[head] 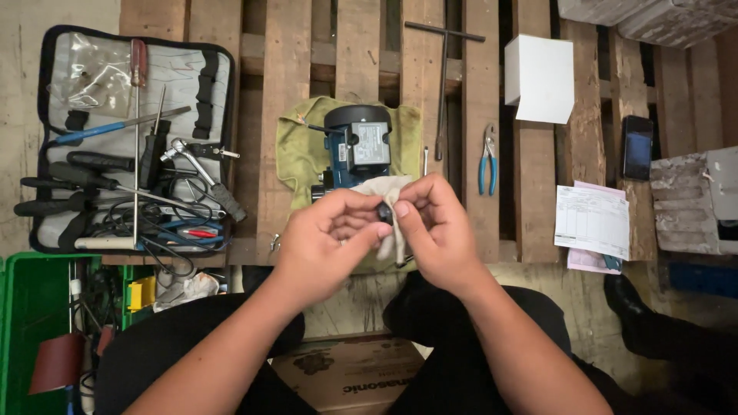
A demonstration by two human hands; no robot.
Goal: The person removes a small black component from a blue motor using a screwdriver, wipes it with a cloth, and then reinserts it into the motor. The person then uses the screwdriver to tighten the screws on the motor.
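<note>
Beige cloth (388, 223) hangs between your two hands, and your left hand (327, 242) and right hand (434, 230) both pinch a small black part (383, 210) against it with fingers pressed together. You hold it above the near edge of the wooden pallet (361, 46), just in front of the blue pump (354, 150) on its green rag (296, 150), with the open tool case (123, 142) at the pallet's left edge and blue-handled pliers (487, 160) to the right.

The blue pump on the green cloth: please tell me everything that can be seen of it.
The blue pump is a small motor unit with a dark blue body, a black rounded cap at its far end and a grey box on top. It rests on a green cloth spread over a wooden pallet. Its near end is hidden behind both hands and a pale rag.
</note>
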